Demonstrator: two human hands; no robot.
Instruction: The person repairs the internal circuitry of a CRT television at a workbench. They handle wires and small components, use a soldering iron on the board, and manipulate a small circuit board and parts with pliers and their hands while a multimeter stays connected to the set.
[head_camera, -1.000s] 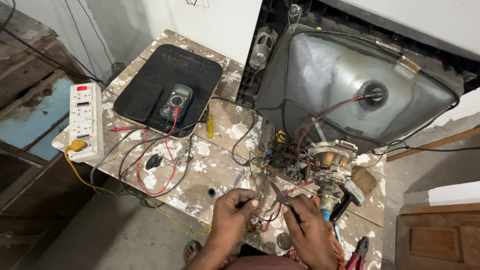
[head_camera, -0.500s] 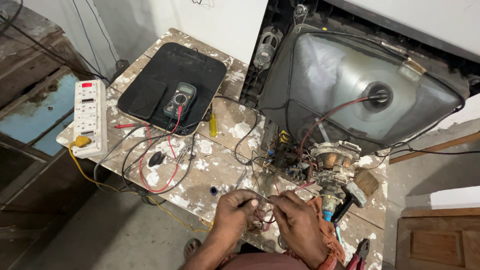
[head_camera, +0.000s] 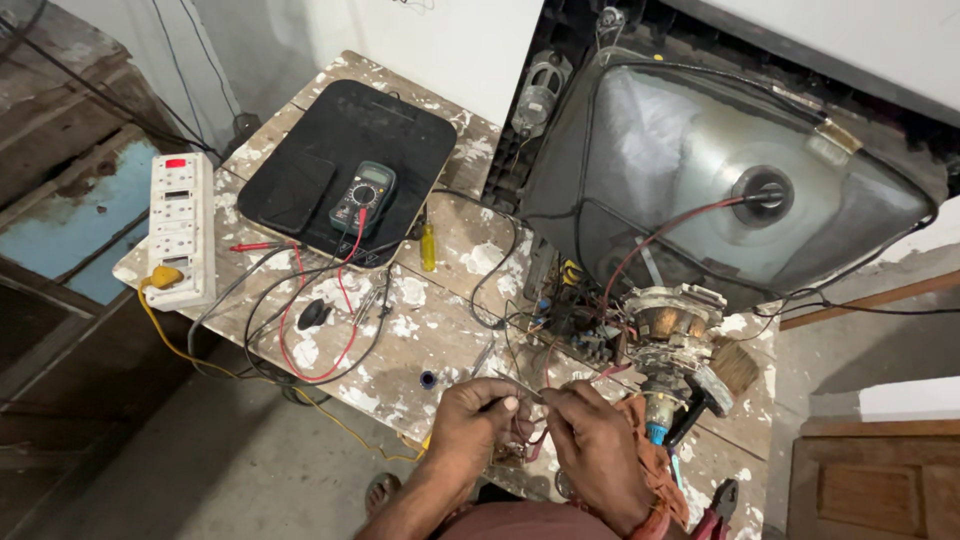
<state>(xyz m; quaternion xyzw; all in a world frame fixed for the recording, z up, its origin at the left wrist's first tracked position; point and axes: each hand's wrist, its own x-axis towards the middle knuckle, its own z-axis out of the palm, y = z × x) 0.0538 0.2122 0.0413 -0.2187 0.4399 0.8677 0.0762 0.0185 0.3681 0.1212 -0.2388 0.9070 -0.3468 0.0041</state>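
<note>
- The left hand was curled shut, its fingertips pinching one end of a thin grey metal tool near the front edge of the paint-splashed wooden workbench.
- The right hand was closed too, its fingers meeting the other end of that thin tool, just beside the left hand; what else it gripped could not be told.
- Under both hands lay a tangle of thin red and dark wires, running up toward the exposed circuit board.
- Behind the board stood the large grey glass picture tube of an opened television, with its copper-wound neck coil pointing toward the hands.
- A dark green handheld multimeter rested on a black rounded plastic panel, well apart from the hands, its red lead looping across the bench.
- A yellow-handled screwdriver lay just beside the panel.
- A white multi-socket power strip sat at the bench's far left edge.
</note>
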